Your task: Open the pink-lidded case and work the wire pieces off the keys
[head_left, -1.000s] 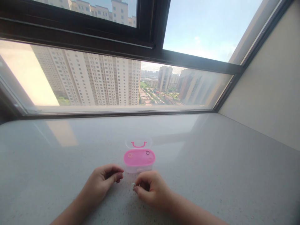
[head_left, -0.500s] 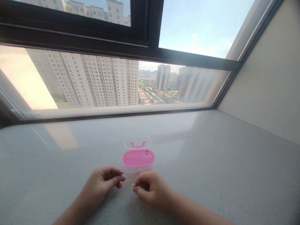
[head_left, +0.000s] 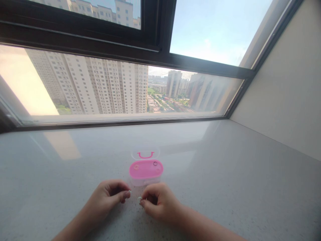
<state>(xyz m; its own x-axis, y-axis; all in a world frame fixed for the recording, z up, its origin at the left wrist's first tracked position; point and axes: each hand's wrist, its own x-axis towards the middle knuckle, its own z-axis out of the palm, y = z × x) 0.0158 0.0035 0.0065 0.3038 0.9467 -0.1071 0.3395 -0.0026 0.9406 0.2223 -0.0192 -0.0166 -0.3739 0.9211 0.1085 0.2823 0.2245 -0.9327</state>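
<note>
Resting side by side on a pale speckled stone sill (head_left: 225, 174), a person's two bare hands work close together in the head camera's view, their fingertips near each other but apart. The left hand (head_left: 110, 197) lies knuckles-up with its fingers curled in and thumb and forefinger pressed together; whether anything sits between them is too small to tell. The right hand (head_left: 159, 202) is likewise curled, its thumb and forefinger pinched on a small pale piece (head_left: 139, 198) that pokes out toward the left hand, too tiny to identify. Just beyond both hands, and nearly touching the fingertips, stands a small oval case (head_left: 146, 171) with a pink inner tray and clear walls; a little dark ring (head_left: 155, 163) lies at the tray's far right, and another faint round item shows at its far left. The case's clear lid (head_left: 145, 154), marked by a pink U-shaped handle, lies open flat on the sill behind it. Farther back a dark-framed window (head_left: 160, 47) looks out on tall apartment blocks and blue sky, and a plain beige wall (head_left: 283, 93) closes the sill on the right.
</note>
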